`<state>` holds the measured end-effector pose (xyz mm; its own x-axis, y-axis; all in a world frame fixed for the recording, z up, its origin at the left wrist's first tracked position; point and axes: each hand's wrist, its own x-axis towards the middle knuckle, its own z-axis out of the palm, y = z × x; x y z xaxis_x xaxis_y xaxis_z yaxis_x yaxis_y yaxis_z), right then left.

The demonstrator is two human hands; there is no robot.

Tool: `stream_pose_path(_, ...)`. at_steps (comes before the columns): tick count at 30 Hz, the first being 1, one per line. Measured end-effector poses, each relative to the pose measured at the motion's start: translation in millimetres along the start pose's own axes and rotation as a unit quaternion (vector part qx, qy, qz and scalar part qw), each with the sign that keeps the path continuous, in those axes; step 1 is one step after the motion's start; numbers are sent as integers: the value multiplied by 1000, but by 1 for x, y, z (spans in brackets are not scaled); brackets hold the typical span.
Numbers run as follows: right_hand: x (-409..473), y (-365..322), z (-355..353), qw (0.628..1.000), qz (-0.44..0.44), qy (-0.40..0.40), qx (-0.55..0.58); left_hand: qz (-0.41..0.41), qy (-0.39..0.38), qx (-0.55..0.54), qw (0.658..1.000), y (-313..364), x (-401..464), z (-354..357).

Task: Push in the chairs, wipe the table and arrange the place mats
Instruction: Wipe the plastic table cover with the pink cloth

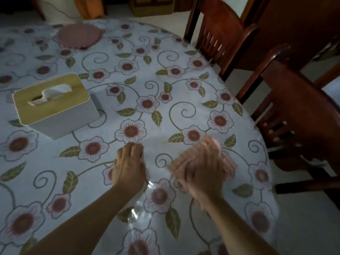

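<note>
A round table (184, 89) wears a white cloth with red flowers under clear plastic. My right hand (200, 173) is blurred and lies on a pink wiping cloth (228, 162) near the table's right front. My left hand (128, 166) rests beside it on the table with its fingers curled, pinching a fold of the clear plastic cover (145, 183). One round pink place mat (80, 35) lies at the far side. Two dark wooden chairs stand at the right: one (219, 32) at the back, one (301, 115) nearer, both close to the table edge.
A white tissue box (55, 109) with a tan lid stands left of centre on the table. Pale floor shows at the right around the chairs. Cardboard boxes and furniture stand beyond the table's far edge.
</note>
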<state>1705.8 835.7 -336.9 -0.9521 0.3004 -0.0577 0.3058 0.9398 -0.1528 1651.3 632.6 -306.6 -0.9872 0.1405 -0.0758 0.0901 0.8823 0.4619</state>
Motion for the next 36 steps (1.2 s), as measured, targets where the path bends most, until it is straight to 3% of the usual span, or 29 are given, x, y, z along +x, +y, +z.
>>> stream_pose_path(2,51,6,-7,1000,8,-16,-23,-27,19,-8,999,-4,13,-1)
stream_pose_path(7,114,-36,10,986,-161,-28,-38,-74,55,0,996,-7,36,4)
stream_pose_path(11,72,-72,27,914,-402,15,53,-104,92,-31,990,-3,39,7)
stream_pose_path(13,69,-64,26,897,-438,0,68,-112,100,-36,988,-1,43,7)
stream_pose_path(15,96,-41,18,928,-368,15,49,-117,105,-33,987,0,50,7)
stream_pose_path(18,163,6,1,978,-196,2,-65,-121,108,-30,986,0,64,6)
stream_pose_path(21,213,8,-6,996,-51,-27,-61,-120,107,-27,987,-3,80,4)
stream_pose_path(22,216,-7,-4,997,-45,-31,-53,-120,111,-29,986,-4,85,3)
stream_pose_path(24,204,-47,7,989,-137,-22,-42,-122,117,-30,985,-7,96,1)
stream_pose_path(27,149,-97,20,926,-373,-1,56,-130,119,-37,984,-9,109,-3)
stream_pose_path(30,125,-106,23,882,-463,-9,89,-134,121,-44,983,-14,119,-5)
stream_pose_path(32,148,-96,22,904,-422,32,60,-131,132,-54,981,-17,127,-7)
stream_pose_path(34,191,-82,15,960,-279,17,6,-132,138,-76,979,-22,136,-10)
stream_pose_path(36,238,-72,12,984,-170,-12,-57,-131,142,-97,976,-25,143,-12)
